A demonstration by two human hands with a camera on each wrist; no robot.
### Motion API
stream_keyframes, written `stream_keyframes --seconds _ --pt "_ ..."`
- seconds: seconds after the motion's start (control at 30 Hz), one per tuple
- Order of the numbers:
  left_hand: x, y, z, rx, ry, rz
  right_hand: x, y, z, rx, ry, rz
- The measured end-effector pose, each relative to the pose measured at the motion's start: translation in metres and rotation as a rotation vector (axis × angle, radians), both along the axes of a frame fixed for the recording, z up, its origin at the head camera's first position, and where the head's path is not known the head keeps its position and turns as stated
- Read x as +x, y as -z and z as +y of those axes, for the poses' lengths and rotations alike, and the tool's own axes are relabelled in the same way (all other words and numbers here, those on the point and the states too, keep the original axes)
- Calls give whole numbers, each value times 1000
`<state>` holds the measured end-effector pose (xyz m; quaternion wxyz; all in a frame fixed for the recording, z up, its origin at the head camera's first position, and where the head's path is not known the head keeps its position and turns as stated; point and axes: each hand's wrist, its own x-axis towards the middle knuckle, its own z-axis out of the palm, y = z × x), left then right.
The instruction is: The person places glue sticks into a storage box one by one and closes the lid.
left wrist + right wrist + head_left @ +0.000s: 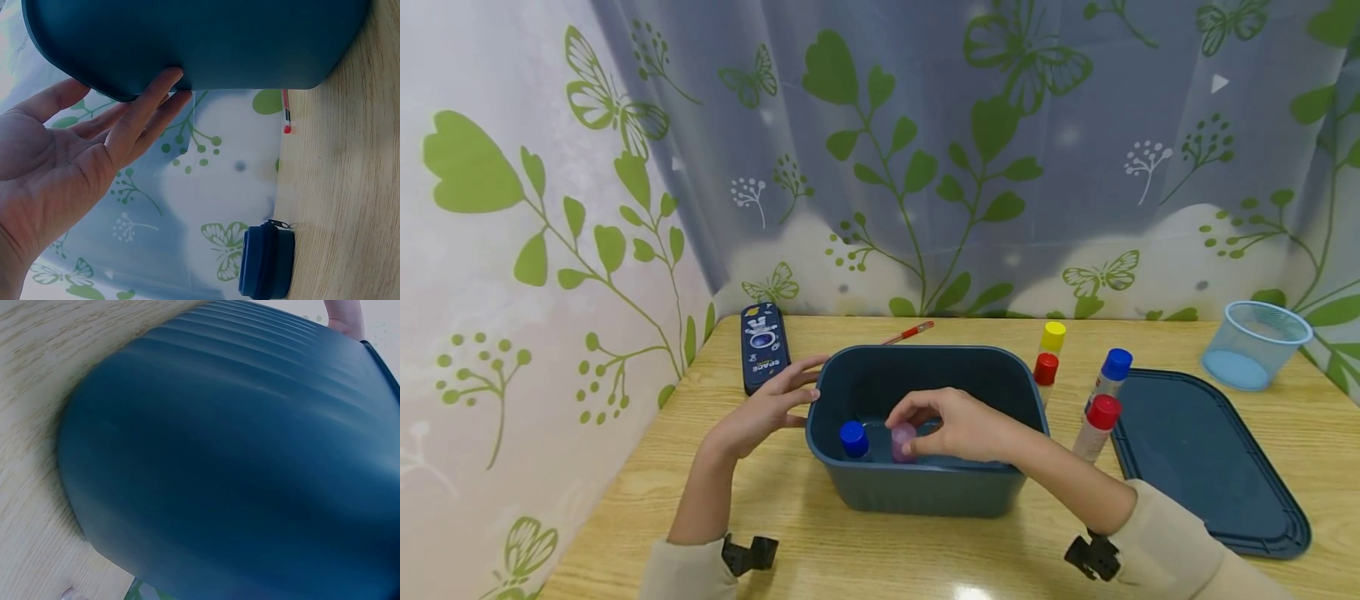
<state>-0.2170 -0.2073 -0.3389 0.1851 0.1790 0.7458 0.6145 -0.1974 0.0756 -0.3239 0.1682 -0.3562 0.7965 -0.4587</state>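
Observation:
A dark blue-green bin [925, 492] stands on the table. My left hand [765, 414] touches its left wall, fingers extended against the outside; the left wrist view shows the fingers [150, 109] resting on the wall below the rim. Inside the bin, my right hand [951, 423] pinches a small translucent purple-topped bottle [902, 442], which is upright. Left of it in the bin is a bottle with a blue cap [853, 438]. In the right wrist view the bin's outer wall [219, 450] fills most of the picture and hides the right hand.
Bottles with yellow [1053, 336], red [1046, 367], blue [1116, 364] and red caps [1103, 412] stand right of the bin. Beyond them lie a dark lid [1202, 458] and a blue mesh basket [1255, 346]. A space-print pencil case [764, 346] and red pen [910, 332] lie behind.

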Motion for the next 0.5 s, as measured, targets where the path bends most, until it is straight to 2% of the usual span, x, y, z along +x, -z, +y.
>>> stream_keyframes --seconds 0.5 --pt "-1 1 -1 6 10 7 0 0 0 -21 -12 -22"
